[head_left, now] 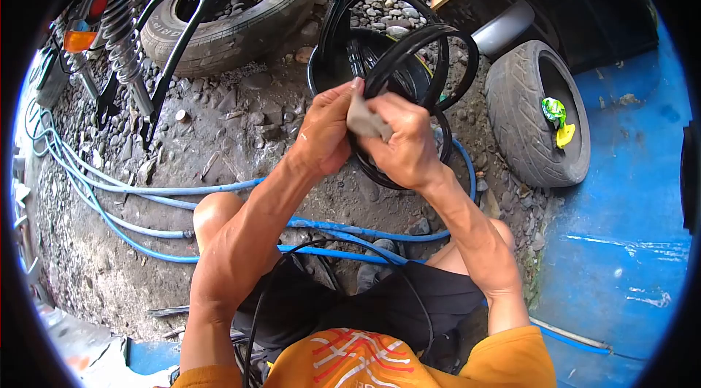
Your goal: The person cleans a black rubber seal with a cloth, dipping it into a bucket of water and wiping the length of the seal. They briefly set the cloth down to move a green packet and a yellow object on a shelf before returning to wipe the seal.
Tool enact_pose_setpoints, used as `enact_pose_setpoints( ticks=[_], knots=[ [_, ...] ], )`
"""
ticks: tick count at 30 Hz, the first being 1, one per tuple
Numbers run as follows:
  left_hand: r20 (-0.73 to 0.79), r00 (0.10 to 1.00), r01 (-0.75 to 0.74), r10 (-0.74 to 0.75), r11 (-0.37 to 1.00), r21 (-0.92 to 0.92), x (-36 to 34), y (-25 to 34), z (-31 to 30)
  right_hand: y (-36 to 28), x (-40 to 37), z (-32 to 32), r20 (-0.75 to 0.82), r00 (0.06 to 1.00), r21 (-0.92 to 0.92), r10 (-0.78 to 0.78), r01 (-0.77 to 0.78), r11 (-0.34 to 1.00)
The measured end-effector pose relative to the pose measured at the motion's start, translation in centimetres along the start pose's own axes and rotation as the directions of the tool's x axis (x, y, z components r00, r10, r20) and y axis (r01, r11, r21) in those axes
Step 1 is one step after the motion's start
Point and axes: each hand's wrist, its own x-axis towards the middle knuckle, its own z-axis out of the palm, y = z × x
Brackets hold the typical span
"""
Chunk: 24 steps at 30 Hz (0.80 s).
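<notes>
In front of me, glossy black curved tubing [460, 81] loops above the ground, over a dark rounded container [315, 81]. My right hand [405, 136] is closed around a small grey-beige rag [365, 119], pressed close to the tubing. My left hand [327, 125] meets it from the other side, fingers closed at the lower part of the tubing, its thumb touching the rag's edge. The fingers hide where tubing and rag meet, and part of the right hand is blurred.
Blue hoses [343, 231] cross the stony ground before my knees. A tyre [219, 45] and motorcycle shock absorber [124, 37] are at upper left. Another tyre [522, 110], holding green and yellow wrappers [556, 114], stands right, beside a blue surface [621, 205]. A thin black cable [263, 300] arcs over my lap.
</notes>
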Motion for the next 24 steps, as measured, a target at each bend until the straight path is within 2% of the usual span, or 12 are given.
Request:
enact_pose_setpoints(
  ticks=[2,5,8,10,12,13,15,16,19,20,23,24],
  knots=[
    [0.014,0.999,-0.043,0.042,0.995,0.09,0.5,0.9,-0.7,-0.1,-0.7,-0.5,0.26,0.964,-0.01,0.056,-0.055,0.998],
    [-0.011,0.994,-0.101,0.104,0.979,0.175,0.4,0.8,-1.0,0.3,-2.2,-0.5,0.505,0.863,0.036,0.005,-0.027,0.999],
    [0.011,0.99,-0.137,0.138,0.973,0.188,1.0,1.1,-1.6,0.4,-2.7,-0.4,0.611,0.791,-0.012,0.041,-0.043,0.999],
    [-0.013,0.994,-0.104,0.107,0.984,0.142,1.0,0.7,-1.5,-0.1,-2.3,-0.1,0.381,0.923,-0.015,0.043,-0.04,0.999],
    [-0.011,0.996,-0.087,0.089,0.987,0.133,1.1,-0.7,-1.6,-0.5,-1.4,0.4,0.115,0.993,0.016,0.002,-0.003,1.0],
    [0.003,1.0,-0.031,0.031,0.997,0.067,1.0,-1.0,-1.4,0.0,-0.9,0.3,0.066,0.998,-0.008,0.005,-0.004,1.0],
    [-0.047,0.999,0.01,-0.009,1.0,0.013,1.2,-1.0,-0.5,0.4,-0.3,0.1,0.012,0.983,0.113,0.183,-0.183,0.977],
    [-0.031,0.998,0.053,-0.053,0.999,-0.013,1.1,-0.4,-0.5,0.6,-0.1,-0.3,0.06,0.979,0.218,0.196,-0.204,0.954],
    [0.003,1.0,0.027,-0.027,0.998,0.06,0.7,1.0,-0.6,1.1,-0.1,-2.0,0.403,0.907,0.212,0.119,-0.219,0.953],
    [0.071,0.995,0.068,-0.073,0.995,0.073,0.6,1.7,-1.0,0.6,-0.2,-2.7,0.459,0.883,0.19,0.101,-0.209,0.959],
    [0.04,0.991,0.129,-0.129,0.992,0.001,0.6,2.6,-0.5,0.6,-0.4,-4.3,0.377,0.894,0.216,0.243,-0.34,0.916],
    [0.016,0.991,0.133,-0.133,0.991,0.003,0.5,2.9,-0.1,0.6,-0.3,-4.7,0.353,0.887,0.37,0.297,-0.424,0.827]
  ],
)
